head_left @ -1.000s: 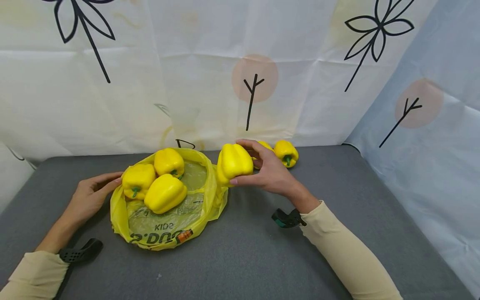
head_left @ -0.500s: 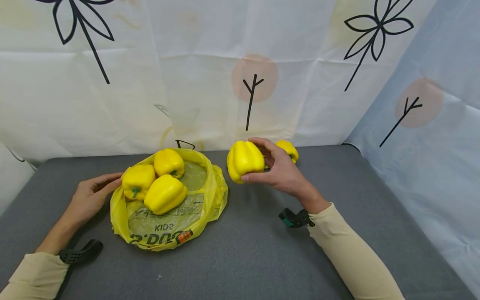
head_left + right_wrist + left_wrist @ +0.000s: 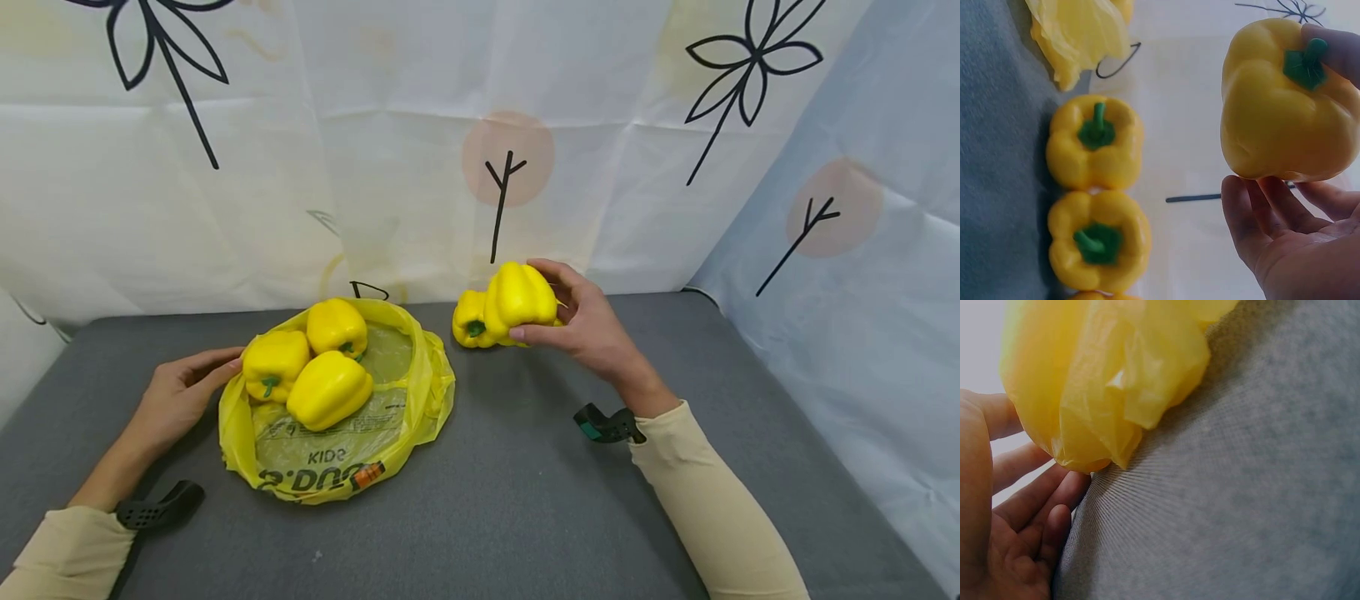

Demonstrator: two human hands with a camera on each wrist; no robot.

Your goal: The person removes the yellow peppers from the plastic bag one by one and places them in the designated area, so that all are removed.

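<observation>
My right hand [image 3: 592,329] grips a yellow bell pepper [image 3: 521,296], thumb on one side and fingers on the other. It is held up in front of other yellow bell peppers at the table's back edge; one pepper [image 3: 471,319] shows to its left. In the right wrist view the held pepper [image 3: 1288,119] has its green stem toward the camera. My left hand [image 3: 180,392] touches the left side of a yellow plastic bag [image 3: 431,392], fingers fairly straight against it [image 3: 1110,381]. Three yellow peppers [image 3: 330,390] lie inside the open bag.
A grey table [image 3: 480,500] runs back to a white printed curtain [image 3: 390,167]. Peppers [image 3: 1094,140] stand in a row along the back edge, partly hidden in the head view by the held one. A bluish curtain [image 3: 885,333] hangs at the right.
My right hand has carried the pepper away from the bag, rightward and slightly back, uncovering a pepper at the row's left end. The left hand and the bag have stayed put.
</observation>
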